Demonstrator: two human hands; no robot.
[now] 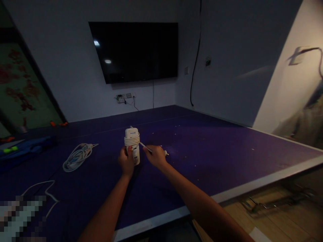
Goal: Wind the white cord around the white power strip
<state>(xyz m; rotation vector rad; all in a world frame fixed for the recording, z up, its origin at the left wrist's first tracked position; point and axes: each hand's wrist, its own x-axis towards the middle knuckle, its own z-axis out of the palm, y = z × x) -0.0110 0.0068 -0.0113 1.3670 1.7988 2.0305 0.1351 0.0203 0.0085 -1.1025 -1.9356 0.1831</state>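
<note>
A white power strip stands tilted up above the purple tabletop, its sockets facing me. Several turns of its white cord are wrapped around the upper part. My left hand grips the strip's lower left side, the thumb across its front. To the right, my right hand is closed on the loose end of the cord, which runs taut from the coils to my fingers. The white plug pokes out just beyond that hand.
A coiled white cable lies on the purple tabletop at left, near blue cloth. Another loose white cord lies closer. Small white bits dot the surface. A television hangs on the wall; a dark cable dangles at right.
</note>
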